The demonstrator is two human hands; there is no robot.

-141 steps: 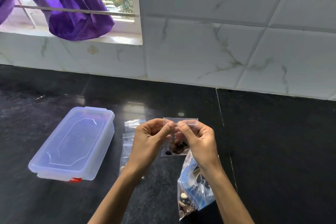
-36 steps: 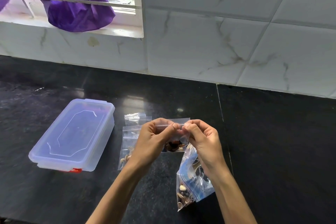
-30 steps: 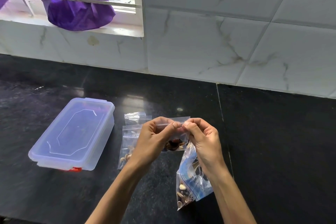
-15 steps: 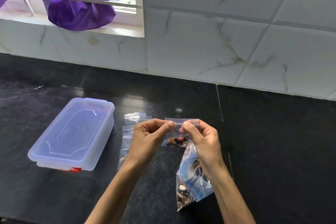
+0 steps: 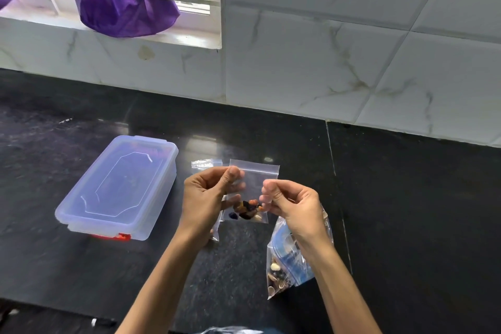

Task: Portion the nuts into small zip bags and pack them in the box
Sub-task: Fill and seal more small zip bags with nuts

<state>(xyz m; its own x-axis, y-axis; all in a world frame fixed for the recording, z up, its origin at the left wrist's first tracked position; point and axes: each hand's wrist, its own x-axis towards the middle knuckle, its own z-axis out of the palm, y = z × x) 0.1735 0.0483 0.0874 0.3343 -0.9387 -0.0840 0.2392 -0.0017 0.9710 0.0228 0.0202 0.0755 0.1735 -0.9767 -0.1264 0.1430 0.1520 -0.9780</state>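
While our left hand [image 5: 208, 195] pinches the small bag [image 5: 250, 192] near its upper left corner, thumb in front and fingers behind the clear plastic, the bag hangs upright above the counter [image 5: 406, 211] with its zip strip along the top edge. A small heap of nuts [image 5: 248, 210] sits in its bottom edge. Our right hand [image 5: 291, 205] is beside the bag's right edge with the fingers curled and thumb against fingertips; we cannot tell whether it pinches the plastic or has just let go. Below that wrist a larger bag [image 5: 284, 274] of mixed nuts leans on the counter, its mouth hidden under our forearm. Behind our left hand a few more small bags [image 5: 206, 164] lie flat, mostly covered. The box [image 5: 116, 187] sits well to the left with its lid on, a red clip showing at its near edge, and a strip of bare counter lies between it and the bags. To the right the dark counter runs open as far as the tiled wall [image 5: 325, 62]. Purple cloth [image 5: 122, 5] hangs at the window, well clear of our hands.
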